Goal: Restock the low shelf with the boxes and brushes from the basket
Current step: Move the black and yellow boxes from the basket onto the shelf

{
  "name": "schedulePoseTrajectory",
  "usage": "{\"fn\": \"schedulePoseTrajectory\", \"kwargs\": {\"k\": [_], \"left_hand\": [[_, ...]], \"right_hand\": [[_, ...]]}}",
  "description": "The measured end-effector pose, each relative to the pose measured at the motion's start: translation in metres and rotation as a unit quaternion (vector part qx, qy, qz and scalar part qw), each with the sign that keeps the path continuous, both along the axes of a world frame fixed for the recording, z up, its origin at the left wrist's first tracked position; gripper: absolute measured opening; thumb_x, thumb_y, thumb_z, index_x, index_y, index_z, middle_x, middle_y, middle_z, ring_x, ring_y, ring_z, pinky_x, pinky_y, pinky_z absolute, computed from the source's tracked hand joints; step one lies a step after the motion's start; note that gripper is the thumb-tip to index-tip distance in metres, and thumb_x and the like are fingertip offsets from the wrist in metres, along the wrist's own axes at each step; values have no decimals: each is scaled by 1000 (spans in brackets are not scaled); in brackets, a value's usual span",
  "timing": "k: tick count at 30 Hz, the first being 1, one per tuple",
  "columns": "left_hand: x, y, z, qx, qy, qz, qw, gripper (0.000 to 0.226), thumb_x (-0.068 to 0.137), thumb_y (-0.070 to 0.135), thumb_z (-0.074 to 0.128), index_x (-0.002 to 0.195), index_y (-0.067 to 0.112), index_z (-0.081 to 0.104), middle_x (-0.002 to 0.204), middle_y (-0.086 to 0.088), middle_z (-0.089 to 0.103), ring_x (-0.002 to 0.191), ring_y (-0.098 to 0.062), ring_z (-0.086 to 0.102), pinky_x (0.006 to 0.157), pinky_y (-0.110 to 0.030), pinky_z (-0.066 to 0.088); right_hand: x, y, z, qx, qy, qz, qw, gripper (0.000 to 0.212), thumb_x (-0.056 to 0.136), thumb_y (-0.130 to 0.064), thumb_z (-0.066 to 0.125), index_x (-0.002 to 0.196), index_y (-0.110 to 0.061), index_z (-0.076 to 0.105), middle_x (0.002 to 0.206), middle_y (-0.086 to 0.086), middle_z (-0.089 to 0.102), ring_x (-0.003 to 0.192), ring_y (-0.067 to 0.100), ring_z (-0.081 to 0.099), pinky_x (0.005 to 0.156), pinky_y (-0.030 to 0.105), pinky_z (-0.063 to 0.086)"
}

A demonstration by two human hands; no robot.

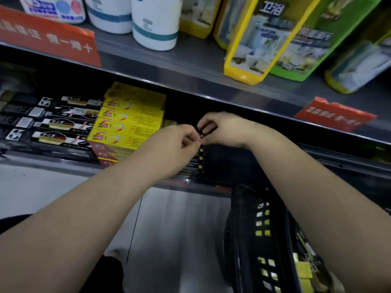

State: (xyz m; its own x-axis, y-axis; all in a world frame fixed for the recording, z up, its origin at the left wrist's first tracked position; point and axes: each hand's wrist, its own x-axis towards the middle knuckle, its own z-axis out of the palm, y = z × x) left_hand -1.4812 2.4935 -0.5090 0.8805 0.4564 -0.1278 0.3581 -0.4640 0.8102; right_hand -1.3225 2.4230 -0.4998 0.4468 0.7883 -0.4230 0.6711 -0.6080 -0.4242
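Observation:
Both my hands meet over the low shelf (63, 159). My left hand (182, 140) and my right hand (222, 127) each pinch the top of a flat black pack with yellow dots (200, 154), which stands upright at the shelf's front edge. Left of it lie stacked yellow boxes (131, 119). Further left are black brush packs (57, 123) in rows. The black basket (264, 229) sits on the floor at lower right, with yellow items inside.
The upper shelf (190, 60) juts out above my hands and carries white bottles (154, 22) and yellow and green refill pouches (275, 39). Red price tags (48, 37) hang on its edge. Grey floor (179, 229) lies between my arms.

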Motion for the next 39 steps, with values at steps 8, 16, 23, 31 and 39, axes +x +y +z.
{"fn": "schedulePoseTrajectory", "kwargs": {"k": [8, 16, 23, 31, 39], "left_hand": [[21, -86, 38, 127, -69, -158, 977, 14, 90, 31, 53, 98, 30, 64, 93, 15, 65, 89, -3, 57, 74, -19, 41], [46, -184, 41, 160, -63, -313, 934, 20, 94, 32, 48, 109, 28, 61, 104, 14, 60, 87, -2, 48, 74, -20, 35], [63, -221, 18, 176, 26, -353, 918, 22, 95, 35, 45, 111, 32, 58, 108, 19, 58, 93, -2, 49, 82, -28, 45], [77, -233, 18, 57, 63, -302, 950, 19, 91, 35, 50, 107, 29, 58, 94, 21, 60, 90, -3, 60, 84, -34, 50], [84, -235, 7, -216, 219, -127, 943, 75, 82, 62, 51, 135, 10, 43, 132, -7, 52, 118, -24, 53, 102, -44, 42]], "right_hand": [[-7, -175, 67, 122, 141, -87, 979, 29, 76, 0, 72, 94, -21, 62, 92, 3, 68, 76, 3, 65, 74, 16, 53], [43, -323, -14, -40, 63, -233, 970, 23, 81, -6, 69, 104, -7, 64, 95, 11, 69, 81, 17, 60, 75, 27, 48], [61, -379, -93, -269, -58, -188, 943, 64, 90, -23, 58, 144, -10, 28, 143, 14, 40, 125, 30, 46, 93, 33, 42], [63, -366, -114, -321, -80, -179, 927, 21, 94, -23, 49, 104, -6, 56, 104, 12, 62, 92, 23, 60, 71, 28, 46], [53, -353, 8, -28, 315, -334, 888, 18, 84, -19, 65, 96, -7, 58, 99, 16, 70, 77, 23, 72, 57, 19, 56]]}}
